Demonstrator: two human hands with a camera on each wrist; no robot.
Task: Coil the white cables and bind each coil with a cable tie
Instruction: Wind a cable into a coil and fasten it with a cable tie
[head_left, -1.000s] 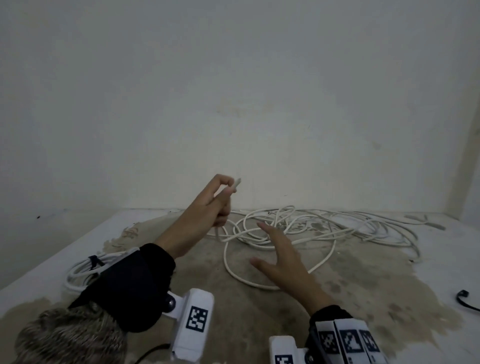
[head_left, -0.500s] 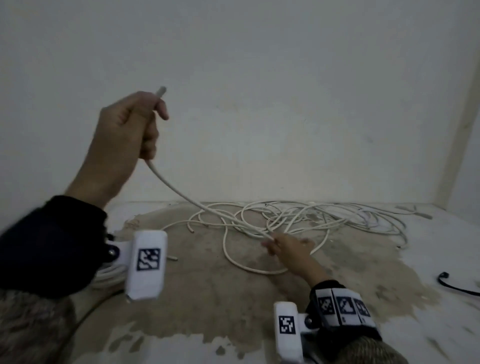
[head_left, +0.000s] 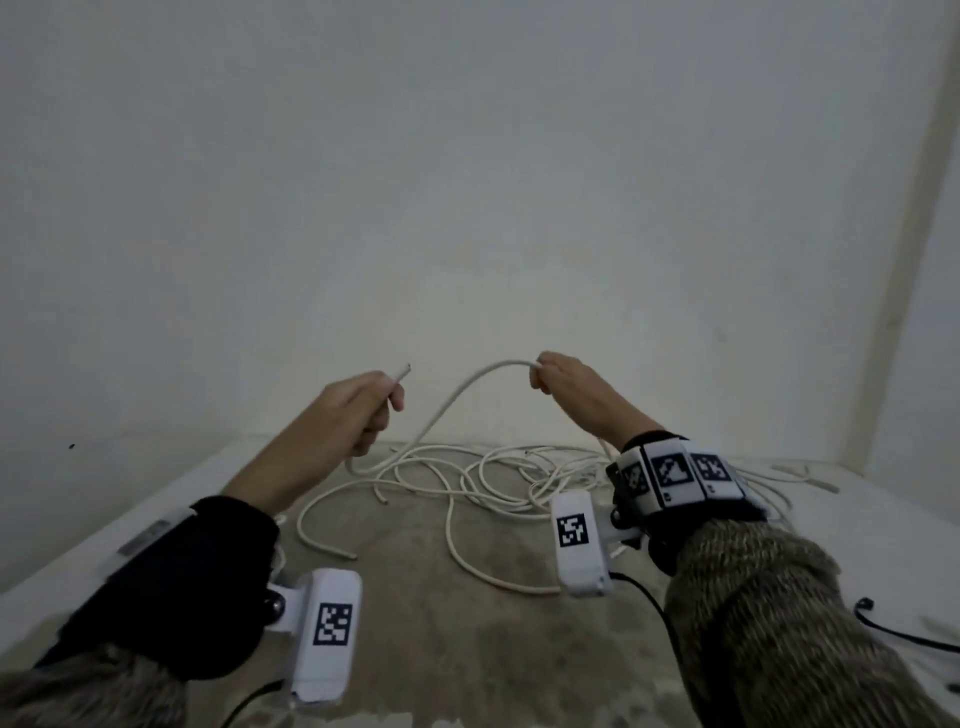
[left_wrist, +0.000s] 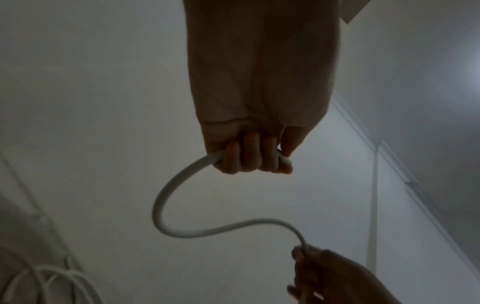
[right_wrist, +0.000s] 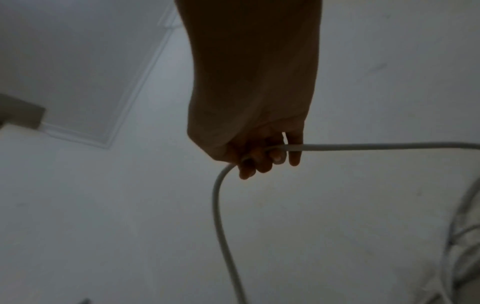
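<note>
My left hand (head_left: 371, 410) grips a white cable (head_left: 457, 395) in its fist, and the cable's cut end (head_left: 402, 371) sticks up past the thumb. The same grip shows in the left wrist view, where my left hand (left_wrist: 253, 158) curls its fingers round the white cable (left_wrist: 166, 193). From there the cable sags and rises to my right hand (head_left: 558, 382), raised beside the left. In the right wrist view my right hand (right_wrist: 265, 156) has its fingers round the white cable (right_wrist: 376, 147). A loose tangle of white cable (head_left: 498, 483) lies on the floor below both hands.
The stained floor (head_left: 467, 639) runs back to a plain wall (head_left: 467, 208). A coiled white cable (left_wrist: 49, 283) lies at the left by my left arm. A black cord (head_left: 893, 626) lies on the floor at the right. Small pale strips (head_left: 805, 475) lie at the far right.
My left hand has come down from high at the left with the cable end. My right hand has taken hold of the cable at the tangle and lifted it level with the left.
</note>
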